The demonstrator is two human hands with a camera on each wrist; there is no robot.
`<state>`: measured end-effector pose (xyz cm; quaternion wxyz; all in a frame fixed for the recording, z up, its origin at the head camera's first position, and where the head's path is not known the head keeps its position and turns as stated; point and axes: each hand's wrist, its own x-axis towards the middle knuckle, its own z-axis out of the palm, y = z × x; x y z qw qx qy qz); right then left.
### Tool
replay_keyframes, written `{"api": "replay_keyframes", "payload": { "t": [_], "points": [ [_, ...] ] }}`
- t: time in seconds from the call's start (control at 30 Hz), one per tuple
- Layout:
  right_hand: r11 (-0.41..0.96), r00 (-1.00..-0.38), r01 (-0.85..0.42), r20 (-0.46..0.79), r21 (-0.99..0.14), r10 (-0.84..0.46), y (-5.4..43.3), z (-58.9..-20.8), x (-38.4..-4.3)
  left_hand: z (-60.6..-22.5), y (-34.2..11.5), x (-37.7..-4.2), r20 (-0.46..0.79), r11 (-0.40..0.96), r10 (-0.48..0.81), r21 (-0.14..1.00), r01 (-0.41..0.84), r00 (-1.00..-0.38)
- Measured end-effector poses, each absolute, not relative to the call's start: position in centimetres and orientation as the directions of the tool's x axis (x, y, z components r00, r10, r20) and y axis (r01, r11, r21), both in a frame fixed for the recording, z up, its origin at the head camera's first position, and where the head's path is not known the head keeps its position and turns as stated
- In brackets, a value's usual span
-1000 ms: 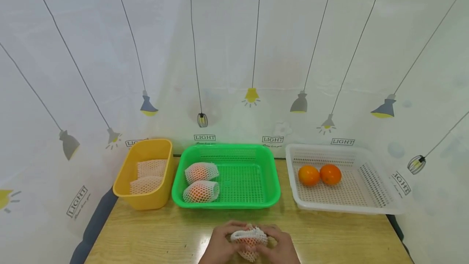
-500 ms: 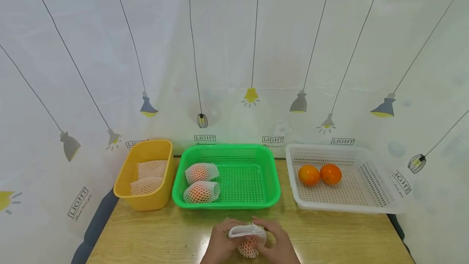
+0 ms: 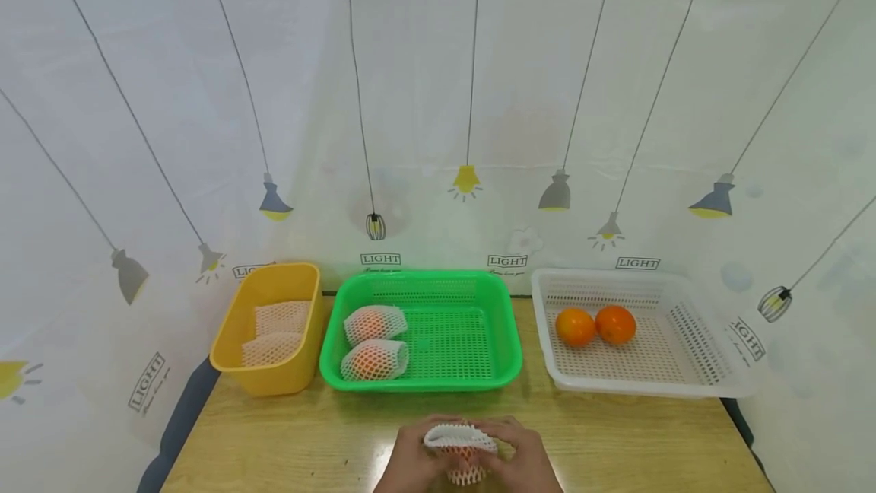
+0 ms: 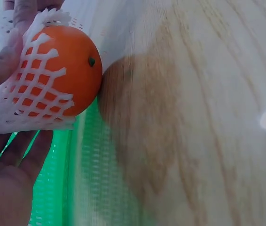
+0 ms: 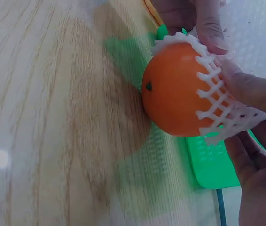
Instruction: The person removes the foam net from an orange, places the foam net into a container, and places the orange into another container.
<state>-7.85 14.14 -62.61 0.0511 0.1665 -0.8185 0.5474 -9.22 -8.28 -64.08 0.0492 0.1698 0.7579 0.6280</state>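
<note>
An orange (image 4: 82, 61) with a small dark green stem spot is partly inside a white foam net sleeve (image 3: 460, 436). The stem end is bare and faces the wooden table, at or very near its surface, in both wrist views; the sleeve's loose end stands up above the fruit. My left hand (image 3: 412, 456) grips the sleeve from the left, thumb on the near side. From the right, my right hand (image 3: 523, 459) holds it too, its thumb (image 5: 250, 89) pressed on the net. Some fingertips are hidden behind the sleeve.
Behind the hands stands a green basket (image 3: 445, 384) with two netted fruits (image 3: 374, 360) at its left. A yellow bin (image 3: 274, 379) with foam nets (image 3: 274, 347) is left of it. Right, a white basket (image 3: 657, 388) holds two oranges (image 3: 616, 324). A printed curtain hangs behind.
The sleeve's mouth has shifted slightly left and its rim now stands wider around the fruit. The right fingers lifted, then settled back on the rim. Baskets have stayed put.
</note>
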Motion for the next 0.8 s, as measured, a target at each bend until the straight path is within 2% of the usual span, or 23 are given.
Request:
{"api": "replay_keyframes", "payload": {
  "t": [0.1,0.23,0.3,0.43,0.53,0.6,0.7,0.8],
  "points": [
    [0.367,-0.951,-0.303,0.256,-0.88,-0.171,13.8,-62.2,-7.8,-63.8,-8.1,-9.2,0.207,0.188,0.285,0.945,0.267,-0.936],
    [0.383,-0.968,-0.252,0.235,-0.889,-0.092,13.3,-61.6,-7.8,-63.3,-7.7,-9.3,0.356,0.212,0.242,0.889,0.407,-0.903],
    [0.384,-0.967,-0.251,0.251,-0.889,-0.05,13.1,-61.5,-7.8,-63.2,-7.5,-9.3,0.387,0.211,0.208,0.879,0.427,-0.898],
    [0.387,-0.936,-0.328,0.35,-0.862,-0.013,12.8,-61.8,-7.8,-63.1,-7.3,-9.4,0.353,0.249,0.132,0.893,0.376,-0.926],
    [0.389,-0.919,-0.383,0.389,-0.838,-0.066,12.9,-62.1,-7.8,-63.0,-7.3,-9.4,0.29,0.269,0.101,0.913,0.307,-0.952],
    [0.39,-0.933,-0.36,0.336,-0.848,-0.13,13.0,-62.2,-7.7,-63.0,-7.4,-9.3,0.248,0.258,0.095,0.929,0.264,-0.964],
    [0.397,-0.956,-0.256,0.171,-0.881,-0.238,13.3,-62.3,-7.5,-62.8,-7.6,-9.3,0.182,0.213,0.102,0.956,0.2,-0.978],
    [0.432,-0.952,-0.149,0.012,-0.89,-0.304,13.5,-62.4,-7.3,-62.6,-7.8,-9.1,0.105,0.163,0.126,0.979,0.125,-0.986]
  ]
}}
